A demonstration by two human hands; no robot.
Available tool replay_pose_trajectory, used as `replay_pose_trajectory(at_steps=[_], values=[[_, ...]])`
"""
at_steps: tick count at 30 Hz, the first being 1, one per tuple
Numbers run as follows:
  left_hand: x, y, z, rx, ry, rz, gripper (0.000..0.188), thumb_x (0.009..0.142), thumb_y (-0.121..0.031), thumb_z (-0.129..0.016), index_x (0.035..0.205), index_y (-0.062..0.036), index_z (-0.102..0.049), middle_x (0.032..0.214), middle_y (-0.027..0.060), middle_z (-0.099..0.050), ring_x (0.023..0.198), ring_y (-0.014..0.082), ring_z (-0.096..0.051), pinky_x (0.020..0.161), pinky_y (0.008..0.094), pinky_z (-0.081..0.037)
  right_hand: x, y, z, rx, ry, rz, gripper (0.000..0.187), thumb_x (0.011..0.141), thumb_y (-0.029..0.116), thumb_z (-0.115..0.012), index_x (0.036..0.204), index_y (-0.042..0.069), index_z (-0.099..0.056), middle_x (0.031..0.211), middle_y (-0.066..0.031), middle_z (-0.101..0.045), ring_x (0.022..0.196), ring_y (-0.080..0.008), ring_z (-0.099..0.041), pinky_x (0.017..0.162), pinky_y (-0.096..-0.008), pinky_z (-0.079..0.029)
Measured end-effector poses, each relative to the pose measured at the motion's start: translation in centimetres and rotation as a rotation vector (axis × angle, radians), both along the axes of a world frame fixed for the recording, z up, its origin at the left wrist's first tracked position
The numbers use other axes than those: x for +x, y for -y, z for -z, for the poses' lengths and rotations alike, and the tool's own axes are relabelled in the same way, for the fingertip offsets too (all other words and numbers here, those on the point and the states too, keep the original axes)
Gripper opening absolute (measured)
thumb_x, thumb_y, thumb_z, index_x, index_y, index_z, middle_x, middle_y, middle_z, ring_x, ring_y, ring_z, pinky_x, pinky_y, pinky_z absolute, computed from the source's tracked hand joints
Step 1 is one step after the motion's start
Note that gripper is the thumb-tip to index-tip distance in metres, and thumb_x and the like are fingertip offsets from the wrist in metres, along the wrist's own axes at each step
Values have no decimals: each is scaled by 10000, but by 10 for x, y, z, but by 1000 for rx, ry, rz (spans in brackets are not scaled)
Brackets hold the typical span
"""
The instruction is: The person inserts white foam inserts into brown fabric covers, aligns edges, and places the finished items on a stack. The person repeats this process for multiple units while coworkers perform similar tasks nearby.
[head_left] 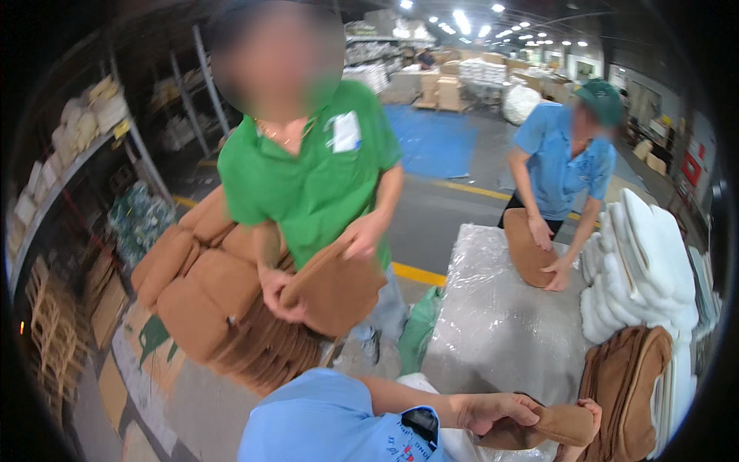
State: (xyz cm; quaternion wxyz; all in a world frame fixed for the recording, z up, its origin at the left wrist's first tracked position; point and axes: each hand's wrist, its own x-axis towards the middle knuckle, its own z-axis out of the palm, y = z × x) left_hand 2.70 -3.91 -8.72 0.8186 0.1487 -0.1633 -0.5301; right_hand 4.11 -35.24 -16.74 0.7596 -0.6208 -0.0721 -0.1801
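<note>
At the lower right, my left hand [500,413] reaches out from a light blue sleeve and grips a brown fabric cushion cover [566,423] with thumb and fingers. My right hand [588,425], partly hidden behind the cover, has its fingers closed round the far end. Between the hands the cover is bent, and a dark fold shows in it. Just right of my hands, more brown covers [627,385] stand in a stack. Both hands are above the near end of a plastic-wrapped table [500,331].
White pads [639,269] are piled at the table's right. A co-worker in green [315,169] holds a brown cushion [339,296] beside a tall brown cushion stack [215,300]. Across the table, a co-worker in blue [566,154] handles another brown piece [530,250]. Shelving [65,177] lines the left.
</note>
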Motion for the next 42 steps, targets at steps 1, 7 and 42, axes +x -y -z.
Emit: replay_pose_trajectory(at_steps=[1,7,42], values=[[-1,2,-2,-14,3,10,383,961,-144,-727,1311,-4,-659,1139,48,-758,1025,154,-721,994,323,-561,-4,14,2,44,29,-9,98,981,108,-623,1054,45,-644,1088,-124,-648,1028,-219,-633,924,-333,-515],[-6,-22,0,199,254,-159,344,1014,-190,-684,1294,7,-653,1136,81,-738,1048,189,-702,973,341,-550,13,17,-10,24,25,49,167,993,134,-639,1126,37,-663,1104,-157,-672,1025,-266,-669,920,-386,-544],[-49,-137,110,1125,1934,-293,712,707,-136,-792,1385,-158,-575,1253,96,-665,1142,348,-665,977,497,-522,17,-144,113,-1356,-372,-754,454,881,379,-806,1163,29,-737,1039,-212,-776,996,-366,-749,872,-434,-577]])
